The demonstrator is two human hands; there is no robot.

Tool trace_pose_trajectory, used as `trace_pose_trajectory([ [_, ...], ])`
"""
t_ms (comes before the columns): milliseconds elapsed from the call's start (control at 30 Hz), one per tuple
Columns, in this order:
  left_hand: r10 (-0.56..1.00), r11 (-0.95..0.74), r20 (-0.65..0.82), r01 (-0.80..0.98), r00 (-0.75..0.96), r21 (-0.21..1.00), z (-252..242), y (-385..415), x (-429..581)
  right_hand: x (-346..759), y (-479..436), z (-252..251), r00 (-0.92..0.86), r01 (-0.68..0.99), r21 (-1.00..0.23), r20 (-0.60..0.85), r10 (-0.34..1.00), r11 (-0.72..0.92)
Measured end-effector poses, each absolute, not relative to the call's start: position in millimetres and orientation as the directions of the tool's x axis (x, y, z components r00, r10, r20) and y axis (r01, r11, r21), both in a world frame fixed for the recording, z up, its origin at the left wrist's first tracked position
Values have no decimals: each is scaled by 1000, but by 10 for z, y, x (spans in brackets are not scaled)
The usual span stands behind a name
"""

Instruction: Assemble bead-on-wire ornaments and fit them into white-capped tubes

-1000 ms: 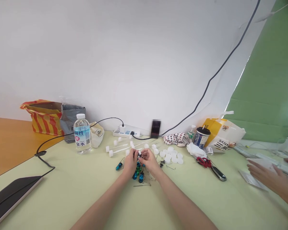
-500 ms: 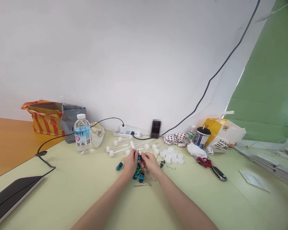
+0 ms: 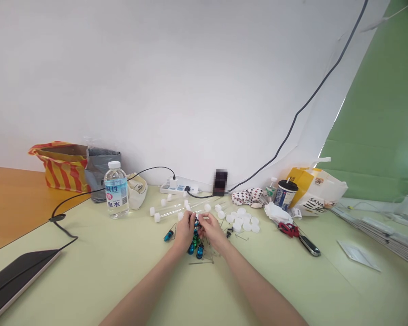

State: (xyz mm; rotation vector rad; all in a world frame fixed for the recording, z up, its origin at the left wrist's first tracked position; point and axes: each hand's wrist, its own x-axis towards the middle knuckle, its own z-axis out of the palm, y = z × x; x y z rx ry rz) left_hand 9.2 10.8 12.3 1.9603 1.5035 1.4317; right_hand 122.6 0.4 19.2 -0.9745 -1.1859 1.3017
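Observation:
Over the middle of the table, my left hand (image 3: 185, 232) is closed, its thumb and fingers pinching a small blue-and-black part (image 3: 196, 222). My right hand (image 3: 211, 230) meets it from the other side, fingertips closed at the same part. Much of that part is hidden by the fingers. Just below the hands lie shiny blue pieces (image 3: 200, 251) and a green piece (image 3: 195, 243), with thin metal rods (image 3: 200, 262) around them. Another blue piece (image 3: 169, 235) with a thin metal rod rests left of my left hand.
Behind my hands are clear tubes with white caps (image 3: 170, 211) and several loose white caps (image 3: 246, 222). A water bottle (image 3: 117, 192) stands left. Red-handled scissors (image 3: 288, 229), a black-and-silver tool (image 3: 310, 246), a cup (image 3: 285, 194) and a paper bag (image 3: 321, 188) are right.
My hands stay together at the same spot, with only slight finger movement. At the far right edge, another person's hand has moved mostly out of view.

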Motion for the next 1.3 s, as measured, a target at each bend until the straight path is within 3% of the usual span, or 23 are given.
trace_pose_trajectory([
  [67,851,-414,524,571,-33,709,126,105,93,1229,11,185,-116,-156,-987,47,992,29],
  [200,830,-436,555,563,-48,702,135,102,96,1244,27,169,-64,-166,-974,165,984,153],
  [367,849,-418,527,567,-34,710,119,117,94,1253,18,176,-110,-141,-989,69,992,53],
  [500,844,-421,534,562,-44,712,107,132,88,1250,11,178,-60,-200,-968,166,984,151],
  [667,856,-414,516,560,-28,718,92,134,97,1235,3,181,-141,-179,-984,52,989,26],
  [867,855,-413,516,537,-48,735,93,120,104,1222,-19,190,-90,-193,-954,252,964,231],
  [1067,855,-425,517,534,-28,731,105,104,101,1232,-2,187,-116,-230,-972,80,990,52],
  [1200,857,-432,515,513,-22,742,95,111,104,1270,-6,197,-99,-272,-957,129,987,98],
  [1300,858,-426,513,522,-27,739,101,106,101,1276,0,184,-133,-227,-974,42,990,10],
])
